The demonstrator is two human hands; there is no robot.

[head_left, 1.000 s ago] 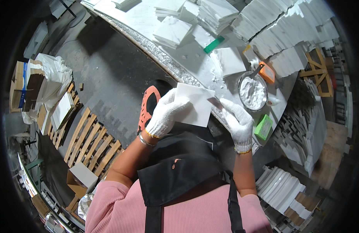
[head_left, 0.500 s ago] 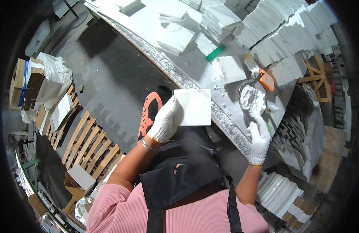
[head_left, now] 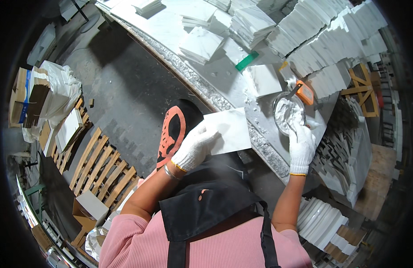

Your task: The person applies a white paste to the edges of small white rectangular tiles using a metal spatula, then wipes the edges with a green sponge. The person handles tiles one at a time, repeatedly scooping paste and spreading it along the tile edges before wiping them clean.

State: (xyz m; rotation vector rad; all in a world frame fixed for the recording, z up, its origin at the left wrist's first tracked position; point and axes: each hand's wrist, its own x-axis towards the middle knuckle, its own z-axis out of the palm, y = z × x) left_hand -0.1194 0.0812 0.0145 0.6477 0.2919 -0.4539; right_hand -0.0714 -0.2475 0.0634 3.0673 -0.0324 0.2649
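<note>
Head view: one white tile [head_left: 229,131] is clamped by the left hand [head_left: 196,145] beside the bench's [head_left: 228,80] near edge. One paste bowl [head_left: 275,118], near its right end, is reached by the right hand [head_left: 302,145], seen beside the tile a second ago; that grip cannot be told.

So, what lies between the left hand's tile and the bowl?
In the head view, the table's rough white edge and a strip of tabletop lie between the tile and the bowl.
</note>
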